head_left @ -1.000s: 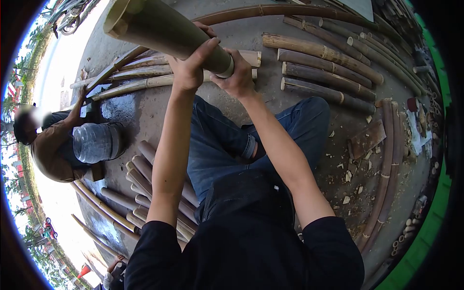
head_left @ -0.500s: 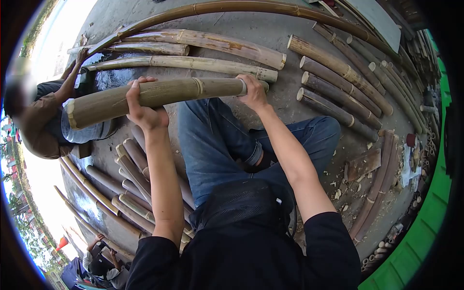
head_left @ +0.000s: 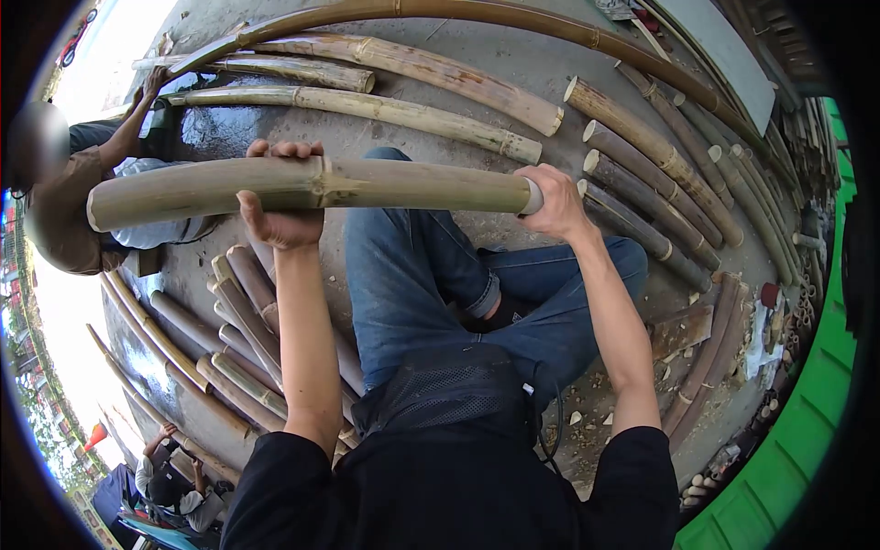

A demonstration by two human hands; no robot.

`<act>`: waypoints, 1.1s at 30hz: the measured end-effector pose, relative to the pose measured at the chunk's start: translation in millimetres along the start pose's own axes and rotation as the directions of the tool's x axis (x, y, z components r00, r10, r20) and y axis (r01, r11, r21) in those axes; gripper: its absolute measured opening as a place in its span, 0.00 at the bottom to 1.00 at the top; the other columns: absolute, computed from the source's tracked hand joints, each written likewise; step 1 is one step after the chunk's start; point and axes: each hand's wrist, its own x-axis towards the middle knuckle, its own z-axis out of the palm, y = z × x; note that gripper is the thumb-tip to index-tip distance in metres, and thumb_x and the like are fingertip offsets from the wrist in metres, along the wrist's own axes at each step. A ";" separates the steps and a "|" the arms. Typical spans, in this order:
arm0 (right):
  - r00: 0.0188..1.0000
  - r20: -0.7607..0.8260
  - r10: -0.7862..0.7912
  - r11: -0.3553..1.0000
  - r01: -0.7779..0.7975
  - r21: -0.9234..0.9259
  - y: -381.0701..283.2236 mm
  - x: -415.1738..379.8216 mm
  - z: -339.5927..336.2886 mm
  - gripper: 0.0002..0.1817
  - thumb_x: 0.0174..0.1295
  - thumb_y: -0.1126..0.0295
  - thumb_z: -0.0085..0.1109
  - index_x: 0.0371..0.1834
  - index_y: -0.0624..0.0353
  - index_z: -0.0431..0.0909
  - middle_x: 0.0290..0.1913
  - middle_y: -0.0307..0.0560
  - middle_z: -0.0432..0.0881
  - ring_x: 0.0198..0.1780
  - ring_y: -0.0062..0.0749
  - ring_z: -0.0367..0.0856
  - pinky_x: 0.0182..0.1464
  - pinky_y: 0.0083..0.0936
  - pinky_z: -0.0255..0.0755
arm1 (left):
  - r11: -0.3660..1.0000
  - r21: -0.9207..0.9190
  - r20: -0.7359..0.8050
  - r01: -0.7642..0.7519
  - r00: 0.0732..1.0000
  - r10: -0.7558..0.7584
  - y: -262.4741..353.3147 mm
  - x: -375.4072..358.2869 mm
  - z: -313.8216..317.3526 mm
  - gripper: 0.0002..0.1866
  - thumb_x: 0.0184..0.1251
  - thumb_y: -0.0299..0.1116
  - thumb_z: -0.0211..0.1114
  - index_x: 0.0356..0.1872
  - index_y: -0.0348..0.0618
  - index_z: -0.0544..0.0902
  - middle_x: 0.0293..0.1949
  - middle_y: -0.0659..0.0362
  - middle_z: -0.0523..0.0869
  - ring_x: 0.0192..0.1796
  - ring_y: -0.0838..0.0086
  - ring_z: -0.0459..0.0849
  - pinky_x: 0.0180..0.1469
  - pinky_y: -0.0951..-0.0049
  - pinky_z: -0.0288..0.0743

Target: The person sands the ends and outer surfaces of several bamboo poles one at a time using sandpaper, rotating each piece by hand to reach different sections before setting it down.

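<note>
A thick greenish-brown bamboo pole (head_left: pixel 412 184) lies nearly level across the front of me, above my crossed legs. My left hand (head_left: pixel 286 229) is closed round it from below, near its raised joint, thumb on the near side and fingertips on the far side. At the pole's right end my right hand (head_left: pixel 557 203) is closed on a pale sheet (head_left: pixel 532 196) that curves against the bamboo. It looks like sandpaper or cloth, but most of it is hidden under the fingers. The pole's left end reaches out in front of a crouching co-worker.
Cut bamboo poles (head_left: pixel 431 119) lie ahead, with darker ones (head_left: pixel 651 174) at the right and more (head_left: pixel 247 357) at the left. A co-worker (head_left: pixel 64 202) holds a long curved pole (head_left: pixel 495 13). Wood chips (head_left: pixel 577 419) litter the floor; a green panel (head_left: pixel 807 440) edges the right.
The bamboo pole has moved left and turned more level. My right hand and the pale sheet have slid along it to its right end. My left hand now grips nearer the joint.
</note>
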 end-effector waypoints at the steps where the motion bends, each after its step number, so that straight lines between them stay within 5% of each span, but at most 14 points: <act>1: 0.999 0.044 0.000 1.000 0.000 0.001 -9.2 -1.8 -14.6 0.32 0.32 0.68 0.81 0.49 0.56 0.84 0.41 0.52 0.86 0.46 0.54 0.86 0.50 0.43 0.79 | 1.000 0.022 0.020 0.017 1.000 -0.018 -13.2 -1.3 12.5 0.35 0.64 0.56 0.72 0.64 0.47 0.71 0.51 0.53 0.83 0.57 0.59 0.80 0.73 0.43 0.66; 4: 0.999 -0.010 -0.033 0.999 0.033 0.008 -26.7 -13.7 -43.5 0.31 0.34 0.70 0.80 0.48 0.57 0.84 0.43 0.53 0.87 0.46 0.54 0.86 0.50 0.42 0.79 | 0.996 -0.031 -0.234 0.089 0.968 -0.094 -23.3 2.3 51.1 0.21 0.62 0.44 0.70 0.53 0.47 0.78 0.46 0.55 0.82 0.51 0.62 0.81 0.68 0.51 0.71; 10: 0.996 -0.093 -0.015 0.982 -0.003 -0.187 18.2 -65.6 -70.5 0.27 0.40 0.74 0.77 0.49 0.60 0.84 0.43 0.56 0.88 0.47 0.57 0.87 0.49 0.40 0.80 | 0.998 0.010 -0.502 0.066 0.863 -0.052 13.0 14.1 89.4 0.14 0.60 0.41 0.69 0.40 0.44 0.79 0.36 0.56 0.81 0.42 0.63 0.83 0.57 0.55 0.79; 11: 0.988 -0.075 0.136 0.990 -0.133 0.043 -10.7 -64.1 -76.2 0.26 0.44 0.72 0.76 0.51 0.62 0.83 0.42 0.58 0.88 0.47 0.57 0.87 0.51 0.38 0.80 | 0.997 -0.046 -0.524 0.066 0.848 -0.081 11.9 13.6 93.4 0.14 0.60 0.41 0.69 0.38 0.42 0.79 0.35 0.56 0.81 0.42 0.62 0.83 0.56 0.55 0.79; 16: 0.968 -0.171 0.183 0.976 -0.200 -0.087 -33.4 -62.6 -94.6 0.24 0.48 0.71 0.76 0.50 0.65 0.82 0.44 0.59 0.89 0.48 0.51 0.89 0.54 0.34 0.80 | 0.999 -0.010 -0.548 0.046 0.835 -0.044 23.5 9.0 87.6 0.15 0.59 0.42 0.70 0.39 0.45 0.78 0.36 0.57 0.82 0.42 0.64 0.84 0.52 0.60 0.81; 19: 0.944 -0.289 0.161 0.984 -0.132 0.116 -4.8 -74.5 -103.9 0.36 0.44 0.65 0.84 0.58 0.60 0.77 0.50 0.52 0.88 0.55 0.47 0.88 0.60 0.39 0.79 | 0.998 0.049 -0.587 -0.028 0.808 0.051 37.4 16.4 83.2 0.16 0.60 0.44 0.70 0.38 0.46 0.76 0.35 0.57 0.81 0.41 0.63 0.83 0.52 0.61 0.81; 22: 0.932 -0.357 0.062 0.998 -0.054 0.034 -18.0 -82.0 -116.5 0.41 0.44 0.62 0.86 0.62 0.59 0.74 0.56 0.52 0.85 0.60 0.47 0.85 0.64 0.39 0.77 | 0.999 0.042 -0.548 -0.013 0.836 0.034 51.4 12.4 77.5 0.15 0.60 0.42 0.71 0.38 0.47 0.77 0.35 0.56 0.82 0.42 0.62 0.83 0.53 0.60 0.81; 24: 0.943 -0.332 -0.014 0.999 0.024 0.028 -37.0 -76.0 -118.0 0.44 0.42 0.62 0.87 0.63 0.58 0.73 0.58 0.52 0.82 0.62 0.47 0.82 0.65 0.39 0.75 | 0.998 0.064 -0.557 -0.008 0.829 0.042 50.5 8.4 89.5 0.15 0.60 0.42 0.70 0.39 0.46 0.77 0.35 0.56 0.82 0.42 0.62 0.83 0.53 0.59 0.81; 27: 0.926 -0.267 -0.267 0.947 0.200 -0.252 -61.0 -57.0 -115.7 0.45 0.38 0.63 0.88 0.63 0.58 0.75 0.53 0.52 0.84 0.59 0.51 0.82 0.66 0.41 0.73 | 0.999 0.054 -0.528 0.001 0.849 0.027 39.3 6.7 115.4 0.14 0.60 0.41 0.69 0.39 0.43 0.78 0.36 0.56 0.82 0.42 0.61 0.84 0.55 0.59 0.81; 30: 0.976 -0.123 -0.178 0.959 0.145 -0.242 -64.1 -38.9 -99.6 0.42 0.38 0.63 0.88 0.60 0.58 0.76 0.52 0.53 0.85 0.56 0.51 0.84 0.62 0.41 0.76 | 0.999 0.015 -0.507 0.041 0.861 -0.028 23.4 1.3 138.9 0.14 0.61 0.39 0.69 0.40 0.39 0.79 0.36 0.55 0.83 0.43 0.61 0.84 0.56 0.58 0.80; 33: 0.936 -0.196 -0.294 0.941 0.247 -0.232 -89.5 -24.5 -83.7 0.40 0.38 0.68 0.86 0.59 0.57 0.78 0.51 0.53 0.86 0.53 0.53 0.86 0.55 0.42 0.80 | 0.998 -0.004 -0.480 0.055 0.876 -0.051 8.7 2.3 141.8 0.14 0.59 0.37 0.70 0.40 0.38 0.80 0.36 0.54 0.84 0.44 0.61 0.84 0.56 0.58 0.80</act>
